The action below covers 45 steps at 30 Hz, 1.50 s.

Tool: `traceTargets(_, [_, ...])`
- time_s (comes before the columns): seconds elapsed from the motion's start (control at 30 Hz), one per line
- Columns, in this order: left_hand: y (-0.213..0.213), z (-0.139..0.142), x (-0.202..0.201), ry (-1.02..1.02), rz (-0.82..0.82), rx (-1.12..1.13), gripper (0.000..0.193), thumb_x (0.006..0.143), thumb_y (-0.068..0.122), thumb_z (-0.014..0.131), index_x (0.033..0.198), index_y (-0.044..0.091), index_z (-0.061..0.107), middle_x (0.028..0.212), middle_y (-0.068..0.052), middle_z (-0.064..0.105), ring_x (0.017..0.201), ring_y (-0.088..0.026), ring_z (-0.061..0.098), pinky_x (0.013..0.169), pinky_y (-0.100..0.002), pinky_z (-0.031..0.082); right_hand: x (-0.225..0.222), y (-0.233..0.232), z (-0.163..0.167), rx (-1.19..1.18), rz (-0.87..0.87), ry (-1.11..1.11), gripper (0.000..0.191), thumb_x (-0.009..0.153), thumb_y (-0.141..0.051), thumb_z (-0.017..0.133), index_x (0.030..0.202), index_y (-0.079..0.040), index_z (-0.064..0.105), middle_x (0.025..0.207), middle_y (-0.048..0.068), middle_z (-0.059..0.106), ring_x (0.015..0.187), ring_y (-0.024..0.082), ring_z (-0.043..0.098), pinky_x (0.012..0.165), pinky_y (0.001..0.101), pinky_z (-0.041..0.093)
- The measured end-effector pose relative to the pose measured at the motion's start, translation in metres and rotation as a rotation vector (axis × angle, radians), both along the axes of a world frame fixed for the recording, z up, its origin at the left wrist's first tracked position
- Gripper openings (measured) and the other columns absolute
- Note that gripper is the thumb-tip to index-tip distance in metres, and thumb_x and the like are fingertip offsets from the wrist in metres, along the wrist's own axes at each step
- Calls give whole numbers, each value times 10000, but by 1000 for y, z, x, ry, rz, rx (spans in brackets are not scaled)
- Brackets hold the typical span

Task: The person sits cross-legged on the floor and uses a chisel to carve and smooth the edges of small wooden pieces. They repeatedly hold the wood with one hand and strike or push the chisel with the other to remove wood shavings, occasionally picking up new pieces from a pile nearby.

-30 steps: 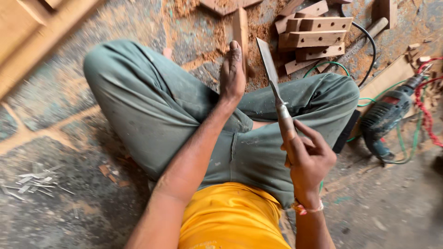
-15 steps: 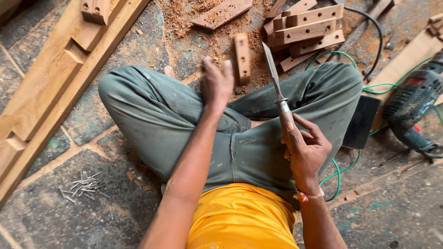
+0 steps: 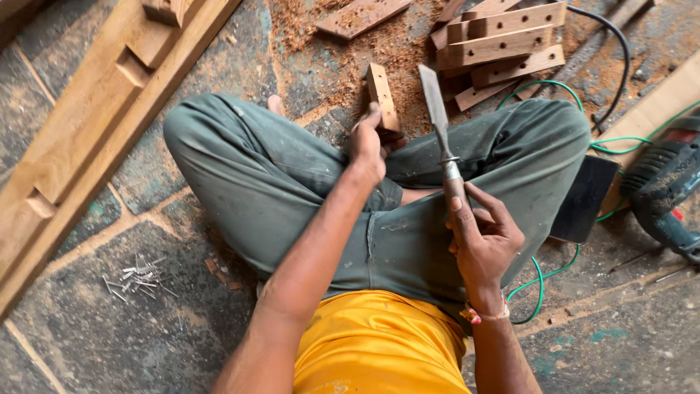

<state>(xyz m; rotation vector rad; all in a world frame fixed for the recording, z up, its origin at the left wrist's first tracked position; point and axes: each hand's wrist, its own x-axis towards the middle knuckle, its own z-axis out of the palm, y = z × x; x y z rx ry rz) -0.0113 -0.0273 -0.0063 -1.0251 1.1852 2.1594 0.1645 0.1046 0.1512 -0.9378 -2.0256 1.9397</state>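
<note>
the person sits cross-legged on the stone floor (image 3: 87, 343), legs in grey-green trousers and a yellow shirt below. the left hand (image 3: 367, 146) reaches forward past the knees, and its fingers (image 3: 373, 114) are closed around the near end of a small rectangular light-brown wooden block (image 3: 382, 98), which lies on the floor in the sawdust just ahead of the crossed legs, its long side pointing away from the person. the right hand (image 3: 485, 241) is held above the right thigh, fingers wrapped around the handle of a long flat-bladed metal chisel (image 3: 437, 117); the blade points up and away, its tip near the pile of drilled wooden pieces (image 3: 503, 47). block and chisel blade are just beside each other but do not touch.

a long notched timber beam (image 3: 95, 131) runs diagonally along the left. a small heap of thin metal nails (image 3: 138, 276) lies on the floor near the left knee. at the right edge sits a dark blue-green power tool (image 3: 667, 190) with a green cable (image 3: 547, 273) looping under the right leg, and a flat black rectangular object (image 3: 583, 197) rests beside the right knee.
</note>
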Motion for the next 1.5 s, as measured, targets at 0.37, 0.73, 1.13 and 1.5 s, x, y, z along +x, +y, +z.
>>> traceTargets(0.37, [15, -22, 17, -19, 304, -41, 211, 1025, 281, 625, 1097, 82, 624, 935, -60, 677, 773, -174, 644, 612, -333, 503, -19, -29, 47, 656, 399, -55, 214, 986, -70, 757, 1194, -19, 746, 892, 155, 743, 729, 49, 653, 665, 265, 515])
traceTargets(0.73, [37, 5, 37, -143, 296, 148, 195, 974, 230, 586, 1073, 75, 652, 969, -78, 699, 789, -175, 676, 692, -324, 557, -1, -32, 80, 760, 396, -222, 240, 977, -63, 771, 1212, -18, 747, 817, 44, 720, 663, -4, 508, 574, 202, 403])
traceTargets(1.13, [56, -16, 18, -130, 286, 209, 366, 1009, 355, 508, 1057, 36, 680, 952, -88, 681, 841, -171, 650, 764, -333, 511, -16, -31, 80, 660, 408, -224, 257, 988, -31, 751, 1241, 8, 736, 857, 37, 731, 727, -6, 583, 599, 181, 427])
traceTargets(1.5, [53, -28, 5, -124, 207, 350, 444, 1011, 392, 391, 1068, 29, 641, 890, -125, 681, 789, -228, 668, 748, -364, 545, -20, -26, 80, 594, 400, -251, 260, 984, -33, 752, 1239, 15, 733, 847, 44, 724, 736, 18, 626, 595, 172, 438])
